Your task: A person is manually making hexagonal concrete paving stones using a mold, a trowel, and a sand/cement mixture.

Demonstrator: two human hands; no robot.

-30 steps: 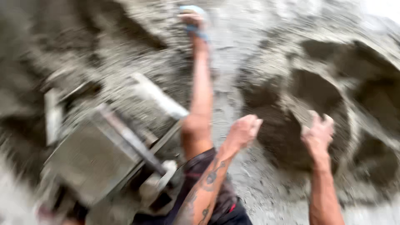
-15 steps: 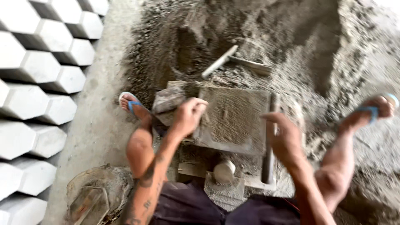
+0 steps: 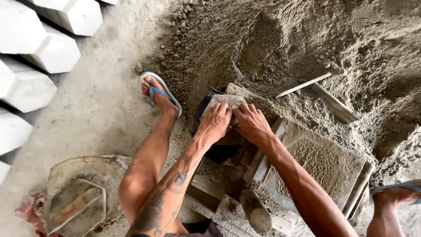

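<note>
- Left hand [image 3: 215, 124] and right hand [image 3: 251, 123] pressed side by side on grey flat block [image 3: 224, 102].
- Block set at upper end of sand-covered metal mould [image 3: 324, 164].
- Sand heap [image 3: 307, 39] behind.
- White hexagonal blocks [image 3: 39, 57] stacked at left.
- Blue sandal [image 3: 160, 92] on left foot.

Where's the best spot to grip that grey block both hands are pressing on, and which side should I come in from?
Take the grey block by its two short ends, coming from the near side as the left hand and right hand do. It lies flat on the press, its far edge against the heaped sand, so probably only the near edge and ends are free for fingers.
</note>
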